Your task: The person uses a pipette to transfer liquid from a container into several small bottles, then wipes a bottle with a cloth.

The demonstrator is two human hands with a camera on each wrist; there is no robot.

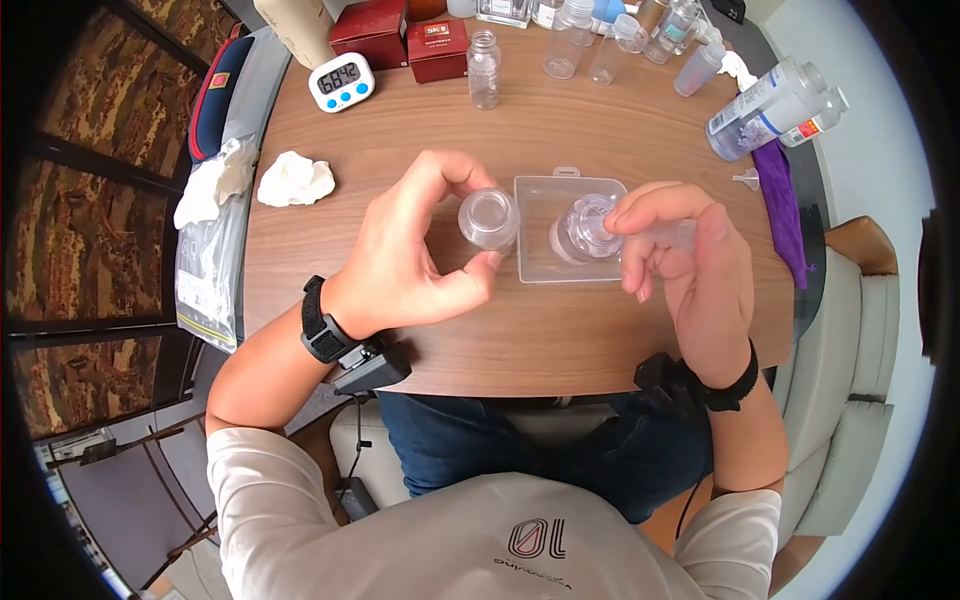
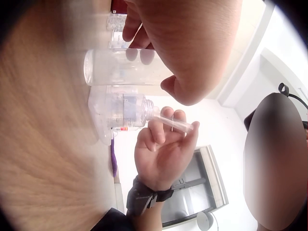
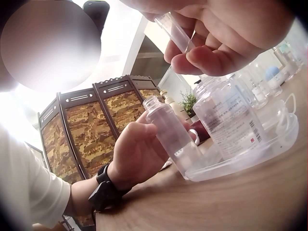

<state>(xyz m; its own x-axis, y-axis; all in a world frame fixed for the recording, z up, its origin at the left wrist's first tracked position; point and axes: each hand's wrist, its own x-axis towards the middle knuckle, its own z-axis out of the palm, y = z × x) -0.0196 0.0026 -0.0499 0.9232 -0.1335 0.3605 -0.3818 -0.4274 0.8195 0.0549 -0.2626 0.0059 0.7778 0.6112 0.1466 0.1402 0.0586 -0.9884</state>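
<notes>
A labelled bottle (image 3: 228, 118) stands in a clear plastic tray (image 1: 535, 265); how much liquid it holds, I cannot tell. The right hand (image 1: 712, 275) pinches a clear tube (image 2: 175, 124) at its mouth. The left hand (image 1: 400, 255) curls round an uncapped clear bottle (image 1: 489, 222) just beside the tray. A crumpled tissue (image 1: 296, 180) lies left, a small funnel (image 1: 747, 179) right; bottles (image 1: 562, 50) line the back.

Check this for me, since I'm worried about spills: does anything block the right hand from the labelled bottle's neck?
Nothing visible does. The right hand holds a clear tube right at the labelled bottle's neck. The left hand holds the unlabelled bottle off to one side.
</notes>
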